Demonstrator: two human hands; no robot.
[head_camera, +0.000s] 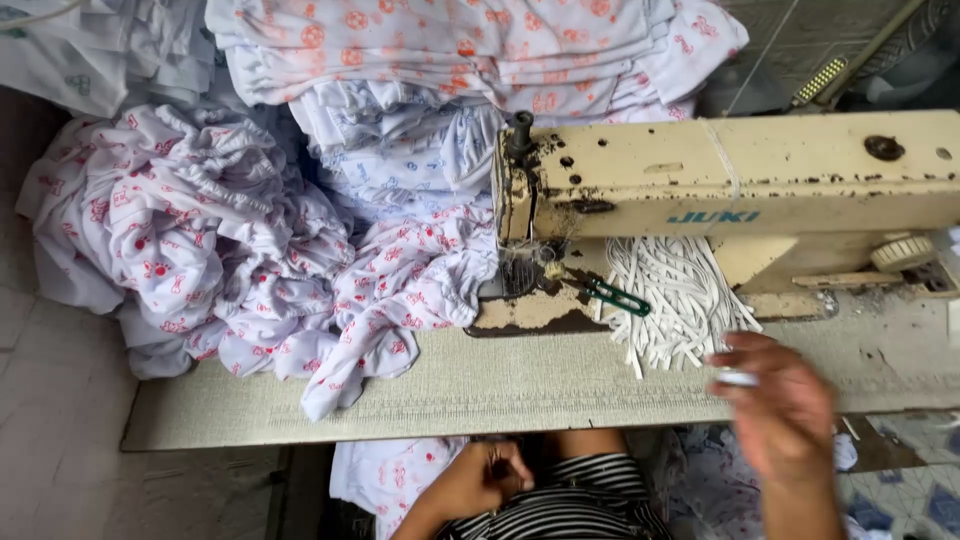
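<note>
While my right hand (785, 405) hangs blurred above the near edge of the sewing table (520, 385), its fingers are curled loosely around a small white piece (738, 378), which looks like one short strip of elastic; the blur does not let me say how firmly it is pinched. Just beyond this hand, under the arm of the cream sewing machine (730, 175), lies the bundle of white elastic strips (675, 295), and beside the bundle, toward the needle, rest green-handled snips (615, 297). My left hand (490, 478) is low, in front of my striped shirt (570, 505) and below the table edge. It is closed, but I cannot tell if it holds anything. Beyond my left hand, white cloth with red print (400, 290) is heaped up to the presser foot, and more printed pieces (470, 45) are stacked behind.

I judge that I am at the step of taking one strip for the seam. The next move asks me to bring a cloth edge to the needle with the left hand and lay the strip exactly on it.
</note>
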